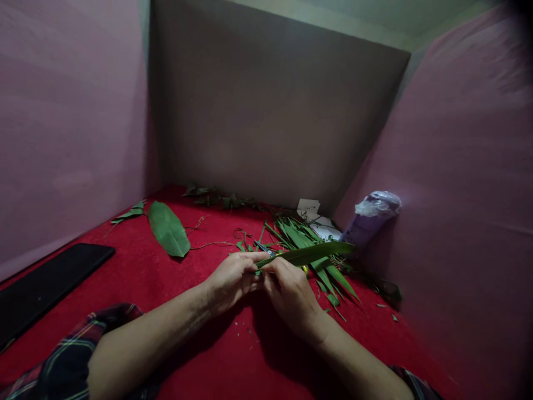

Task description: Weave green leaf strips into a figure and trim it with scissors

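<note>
A long green leaf (308,255) is pinched at its left end between my two hands, its tip pointing right. My left hand (235,280) has thumb and fingers closed on the leaf's base. Right beside it, my right hand (289,291) grips the same leaf with bent fingers. Just behind the hands lie scissors (266,250), with dark blades and a bit of yellow handle showing; the rest is hidden by the leaf and hands. A pile of narrow green leaves (297,233) spreads behind and to the right.
A broad green leaf (169,229) and thin stems lie left on the red cloth (166,289). At far left is a black flat object (54,286). A purple container with crumpled plastic (370,219) leans by the right pink wall. White paper (308,207) sits near the back wall.
</note>
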Motion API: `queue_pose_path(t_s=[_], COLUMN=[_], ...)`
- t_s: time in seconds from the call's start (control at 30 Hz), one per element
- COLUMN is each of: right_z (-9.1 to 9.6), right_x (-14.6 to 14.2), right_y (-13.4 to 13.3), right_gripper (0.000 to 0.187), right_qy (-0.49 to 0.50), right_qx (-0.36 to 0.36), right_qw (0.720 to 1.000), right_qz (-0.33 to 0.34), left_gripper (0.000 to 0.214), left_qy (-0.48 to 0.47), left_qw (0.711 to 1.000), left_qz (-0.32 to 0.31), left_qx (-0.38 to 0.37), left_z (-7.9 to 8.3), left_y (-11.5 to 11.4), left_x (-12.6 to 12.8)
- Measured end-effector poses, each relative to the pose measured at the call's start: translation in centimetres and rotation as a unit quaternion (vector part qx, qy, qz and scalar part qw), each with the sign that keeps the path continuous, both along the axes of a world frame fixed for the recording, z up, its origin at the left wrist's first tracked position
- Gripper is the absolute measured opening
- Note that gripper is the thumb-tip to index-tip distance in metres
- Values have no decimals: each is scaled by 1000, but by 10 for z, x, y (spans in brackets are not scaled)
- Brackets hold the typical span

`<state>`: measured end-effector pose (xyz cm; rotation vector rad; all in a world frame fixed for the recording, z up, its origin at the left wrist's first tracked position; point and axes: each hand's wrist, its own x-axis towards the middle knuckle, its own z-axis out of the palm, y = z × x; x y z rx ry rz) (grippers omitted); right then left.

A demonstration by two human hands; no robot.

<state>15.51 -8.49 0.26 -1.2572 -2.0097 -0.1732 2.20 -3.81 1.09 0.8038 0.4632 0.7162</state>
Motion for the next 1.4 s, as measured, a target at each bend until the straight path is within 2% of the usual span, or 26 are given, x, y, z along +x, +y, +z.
queue_pose_path(t_s=[0.3, 0.47, 0.57, 0.67, 0.83, 1.07, 1.4], right_z=[2, 3, 4, 5, 8, 8, 5], right_x=[3, 3, 4, 5, 6, 6, 7], right_y=[-1, -1, -1, -1, -3, -3, -2], right_gripper=[15, 15, 13, 13, 15, 14, 13], right_qy=[3, -5, -4, -2, -16, -1, 9], right_qx=[6, 11, 21, 31, 43, 36, 31], right_qw=[1000, 999, 999, 999, 998, 999, 999], right_qz=[-22, -33, -37, -37, -38, -33, -39], left_gripper=[39, 47, 43, 42, 53, 46, 45], left_qy=[-7, -18, -14, 4, 58, 30, 36], left_qw=[1000, 999, 999, 999, 997, 993, 991], left_qz=[13, 5, 0, 2, 36, 43, 28], left_qx=[9, 33, 41, 43, 33, 106, 125], left_z=[7, 3, 0, 1, 8, 4, 2], left_y=[-1, 0, 1, 0, -2, 2, 6], left_x=[-3, -1, 0, -1, -1, -1, 0])
